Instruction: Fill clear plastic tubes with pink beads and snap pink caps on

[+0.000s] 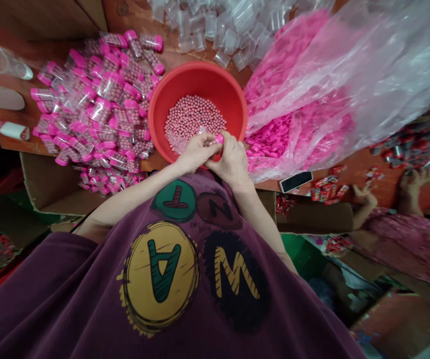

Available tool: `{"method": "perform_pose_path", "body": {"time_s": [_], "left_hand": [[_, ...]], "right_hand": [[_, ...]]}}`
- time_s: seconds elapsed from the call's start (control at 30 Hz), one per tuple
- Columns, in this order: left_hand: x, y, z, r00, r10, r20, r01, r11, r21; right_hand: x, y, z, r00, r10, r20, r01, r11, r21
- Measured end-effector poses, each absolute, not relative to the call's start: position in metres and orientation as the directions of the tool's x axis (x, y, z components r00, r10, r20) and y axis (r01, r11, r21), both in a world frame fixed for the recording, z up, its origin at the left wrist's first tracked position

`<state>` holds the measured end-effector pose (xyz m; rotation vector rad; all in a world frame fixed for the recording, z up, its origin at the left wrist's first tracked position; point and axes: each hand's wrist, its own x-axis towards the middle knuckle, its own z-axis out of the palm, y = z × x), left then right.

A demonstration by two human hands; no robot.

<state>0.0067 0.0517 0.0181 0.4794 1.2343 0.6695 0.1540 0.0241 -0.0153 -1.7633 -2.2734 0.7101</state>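
Both my hands meet at the near rim of a red basin (158,99) that holds many small pink beads (194,114). My left hand (196,151) is closed around a small clear jar (202,129), mostly hidden by the fingers. A bright pink cap (219,138) sits between the two hands, pinched by my right hand (233,158). Whether the cap is fully seated on the jar I cannot tell. Some clear plastic (177,143) lies on the beads at the basin's near left.
Left of the basin lies a heap of filled, pink-capped jars (103,107), spilling toward a cardboard box (58,179). Clear empty jars (230,40) lie behind. On the right are a plastic bag of pink caps (275,134), a phone (296,181) and another person's hands (364,195).
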Motion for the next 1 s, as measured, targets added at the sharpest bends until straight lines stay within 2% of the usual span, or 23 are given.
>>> {"method": "perform_pose_path", "body": {"time_s": [0.2, 0.3, 0.47, 0.6, 0.67, 0.73, 0.83, 0.93, 1.0], "left_hand": [[-0.001, 0.051, 0.009, 0.272, 0.651, -0.708, -0.334, 0.754, 0.565], [-0.003, 0.053, 0.005, 0.294, 0.619, -0.728, -0.35, 0.778, 0.521], [-0.002, 0.052, -0.002, 0.205, 0.547, -0.812, -0.325, 0.82, 0.47], [-0.008, 0.049, -0.011, 0.113, 0.486, -0.866, -0.272, 0.854, 0.444], [-0.018, 0.05, -0.017, 0.045, 0.5, -0.865, -0.202, 0.852, 0.483], [-0.036, 0.055, -0.025, -0.102, 0.583, -0.806, -0.14, 0.794, 0.592], [-0.077, 0.07, -0.034, -0.342, 0.712, -0.613, -0.046, 0.639, 0.768], [-0.12, 0.088, -0.034, -0.438, 0.736, -0.515, -0.025, 0.563, 0.826], [-0.141, 0.096, -0.027, -0.405, 0.721, -0.562, -0.098, 0.577, 0.811]], "right_hand": [[0.154, 0.022, -0.019, -0.276, 0.955, -0.113, 0.802, 0.164, -0.575], [0.152, 0.024, -0.025, -0.24, 0.962, -0.132, 0.806, 0.122, -0.579], [0.143, 0.028, -0.039, -0.247, 0.944, -0.221, 0.791, 0.064, -0.609], [0.137, 0.026, -0.059, -0.378, 0.854, -0.359, 0.574, -0.089, -0.814], [0.138, 0.032, -0.073, -0.455, 0.786, -0.418, 0.475, -0.182, -0.861], [0.142, 0.044, -0.088, -0.397, 0.791, -0.466, 0.541, -0.208, -0.815], [0.146, 0.07, -0.104, -0.257, 0.875, -0.411, 0.794, -0.052, -0.606], [0.141, 0.093, -0.111, -0.417, 0.809, -0.415, 0.874, 0.232, -0.426], [0.133, 0.102, -0.111, -0.523, 0.707, -0.476, 0.848, 0.378, -0.371]]}}
